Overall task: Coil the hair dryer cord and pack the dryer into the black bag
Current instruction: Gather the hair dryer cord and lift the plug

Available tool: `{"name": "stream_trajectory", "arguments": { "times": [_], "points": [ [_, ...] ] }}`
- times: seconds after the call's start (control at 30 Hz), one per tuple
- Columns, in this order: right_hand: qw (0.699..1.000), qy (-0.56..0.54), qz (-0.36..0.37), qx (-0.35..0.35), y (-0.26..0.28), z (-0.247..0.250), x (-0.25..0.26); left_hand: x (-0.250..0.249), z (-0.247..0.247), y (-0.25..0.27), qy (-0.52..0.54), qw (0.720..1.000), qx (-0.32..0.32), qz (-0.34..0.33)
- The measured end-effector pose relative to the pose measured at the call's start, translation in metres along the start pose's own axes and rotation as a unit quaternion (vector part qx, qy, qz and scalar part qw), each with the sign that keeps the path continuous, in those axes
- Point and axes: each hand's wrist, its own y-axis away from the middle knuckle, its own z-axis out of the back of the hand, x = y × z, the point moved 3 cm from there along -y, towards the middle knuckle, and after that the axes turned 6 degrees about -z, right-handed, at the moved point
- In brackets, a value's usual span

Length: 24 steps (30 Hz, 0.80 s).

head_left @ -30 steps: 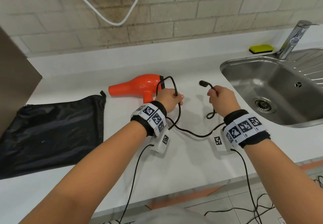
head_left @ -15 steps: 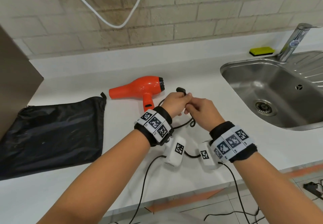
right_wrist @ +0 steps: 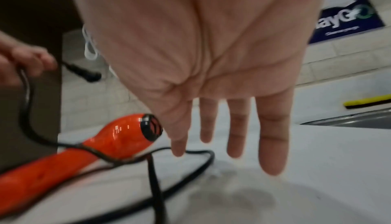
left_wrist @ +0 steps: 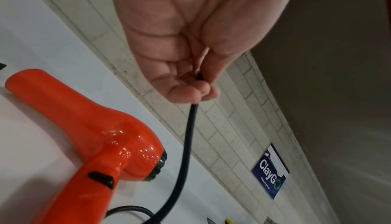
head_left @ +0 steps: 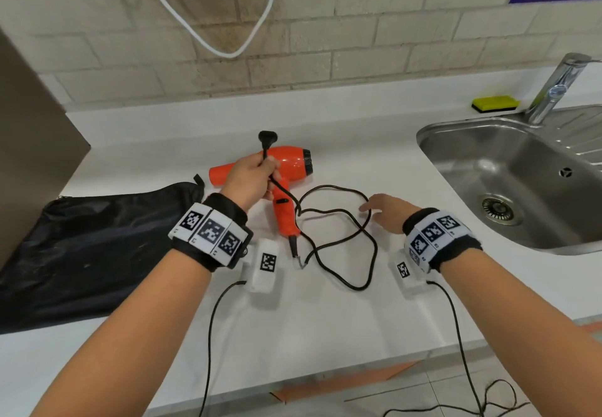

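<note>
An orange hair dryer (head_left: 293,162) (left_wrist: 101,134) (right_wrist: 125,137) lies on the white counter (head_left: 325,312), handle toward me. Its black cord (head_left: 338,237) (right_wrist: 154,177) sprawls in loose loops right of the handle. My left hand (head_left: 252,177) (left_wrist: 190,70) grips the cord near its end, with the plug (head_left: 267,138) (right_wrist: 88,75) sticking up above the fist. My right hand (head_left: 387,211) (right_wrist: 222,127) hovers over the loops, fingers straight, holding nothing. The black bag (head_left: 94,253) lies flat at the left.
A steel sink (head_left: 508,175) with a tap (head_left: 557,87) sits at the right, a yellow sponge (head_left: 495,103) behind it. A brown panel (head_left: 29,156) stands at far left. A white cable (head_left: 208,19) hangs on the tiled wall. Sensor cables trail off the counter's front edge.
The hands have parted. My left hand has taken the plug end and lifted it over the dryer. My right hand let go and moved right, open above the loops.
</note>
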Motion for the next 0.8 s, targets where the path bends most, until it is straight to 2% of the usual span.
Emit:
{"name": "stream_trajectory", "arguments": {
  "times": [0.1,0.2,0.33,0.43,0.67,0.8],
  "points": [
    [0.993,0.118,-0.002,0.027,-0.011,-0.008,0.005,0.001,0.007,0.001,0.021,1.0,-0.004,0.002],
    [0.987,0.159,-0.031,0.015,-0.016,-0.01,0.004,0.002,0.014,-0.002,0.033,0.999,-0.035,0.0],
    [0.98,0.161,-0.11,0.024,-0.015,-0.012,0.001,0.006,0.027,-0.009,0.044,0.996,-0.08,0.0],
    [0.976,0.168,-0.136,0.023,-0.013,-0.005,0.0,0.009,0.029,-0.011,0.023,0.998,-0.061,0.012],
    [0.993,0.062,-0.095,-0.02,-0.03,0.001,0.004,0.008,0.018,-0.004,-0.001,1.0,0.007,0.024],
    [0.994,0.063,-0.093,-0.013,-0.03,0.002,0.012,0.0,0.01,-0.004,0.01,0.999,0.03,0.006]
  ]
}}
